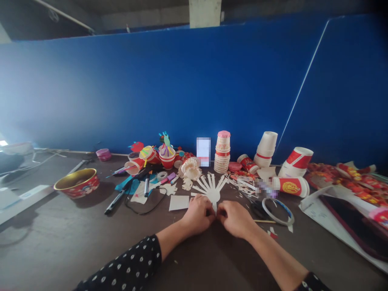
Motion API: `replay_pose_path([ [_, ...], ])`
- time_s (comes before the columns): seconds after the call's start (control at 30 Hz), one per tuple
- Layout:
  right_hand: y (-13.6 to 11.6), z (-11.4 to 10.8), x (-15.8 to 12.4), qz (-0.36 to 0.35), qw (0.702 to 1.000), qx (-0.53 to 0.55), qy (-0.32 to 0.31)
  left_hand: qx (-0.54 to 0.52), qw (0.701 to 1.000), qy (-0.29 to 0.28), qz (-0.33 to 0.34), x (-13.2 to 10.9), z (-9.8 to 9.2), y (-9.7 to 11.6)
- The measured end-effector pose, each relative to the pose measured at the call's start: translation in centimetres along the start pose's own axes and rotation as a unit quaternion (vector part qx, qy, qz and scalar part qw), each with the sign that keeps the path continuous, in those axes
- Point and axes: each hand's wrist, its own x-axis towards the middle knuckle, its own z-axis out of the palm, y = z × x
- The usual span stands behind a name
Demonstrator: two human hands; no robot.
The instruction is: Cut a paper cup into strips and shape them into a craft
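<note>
Head view: left hand (197, 215), right hand (235, 220) hide slit cup's (212, 190) base.

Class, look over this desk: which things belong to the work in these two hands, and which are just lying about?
Belonging: left hand, right hand, fanned strips of white paper, black scissors.
Lying about: red patterned bowl, stacked paper cups, marker pen.

Left hand (198, 215) and right hand (235, 219) pinch a fringed paper cutout (211, 192) on a dark worktop (75, 238), near stacked paper cups (222, 152).
</note>
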Motion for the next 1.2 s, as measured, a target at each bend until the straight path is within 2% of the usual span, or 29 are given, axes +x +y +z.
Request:
replay_pose_path([
  [0.13, 0.4, 0.3, 0.2, 0.016, 1.000, 0.025, -0.007, -0.003, 0.999, -0.007, -0.044, 0.2, 0.0, 0.2],
  [0.27, 0.4, 0.5, 0.3, -0.001, 1.000, 0.028, 0.002, 0.002, 0.999, -0.008, -0.049, 0.1, 0.1, 0.3],
  [0.57, -0.2, 0.4, 0.5, 0.031, 0.999, -0.001, -0.012, 0.017, 0.998, -0.009, -0.061, -0.2, 0.0, 0.3],
  [0.67, -0.1, 0.4, 0.7, 0.029, 1.000, -0.002, -0.009, 0.006, 0.999, 0.015, -0.028, -0.6, -0.3, 0.1],
  [0.77, 0.0, 0.4, 0.8, 0.028, 1.000, -0.003, -0.002, 0.009, 0.997, 0.053, 0.047, -1.0, -0.6, -0.1],
  [0.87, 0.0, 0.3, 0.8, 0.027, 1.000, -0.003, -0.008, 0.026, 0.992, 0.056, 0.113, -1.2, -0.7, -0.2],
  [1.2, 0.0, 0.3, 0.8, 0.028, 1.000, -0.003, -0.012, 0.113, 0.980, 0.029, 0.163, -1.1, -0.9, 0.0],
])
